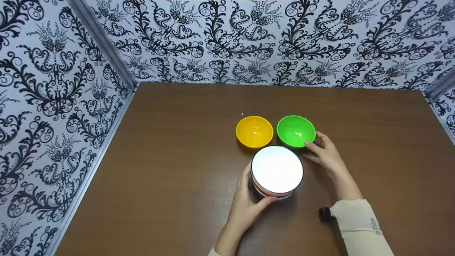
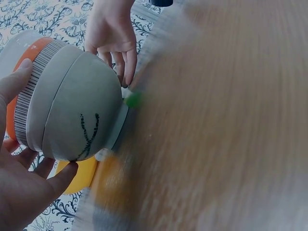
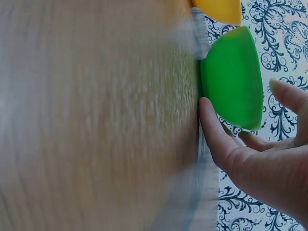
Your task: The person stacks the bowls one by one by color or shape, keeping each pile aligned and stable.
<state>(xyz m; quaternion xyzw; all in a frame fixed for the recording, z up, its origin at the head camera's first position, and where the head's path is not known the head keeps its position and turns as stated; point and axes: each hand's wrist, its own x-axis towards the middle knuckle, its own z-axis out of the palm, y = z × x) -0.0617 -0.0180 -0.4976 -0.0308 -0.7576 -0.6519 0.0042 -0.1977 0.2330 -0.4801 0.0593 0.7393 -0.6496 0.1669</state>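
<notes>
My left hand [image 1: 245, 208] holds a large white bowl [image 1: 277, 170], its thumb and fingers spread on opposite sides. From the side in the left wrist view, the bowl [image 2: 82, 101] has an orange band, fine dark stripes and a dark crossed mark; seam-like lines run round it, and I cannot tell whether it is several nested pieces. A green bowl [image 1: 296, 131] stands upright beyond it. My right hand [image 1: 325, 153] is at the green bowl's right side. In the right wrist view, one fingertip [image 3: 206, 103] meets the bowl low down, while the thumb is apart from its rim.
A yellow bowl [image 1: 254, 132] stands just left of the green one, close behind the white bowl. The brown wooden table [image 1: 170, 149] meets patterned walls [image 1: 227, 42] at its back and left edges. A small black object [image 1: 325, 214] sits by the right sleeve.
</notes>
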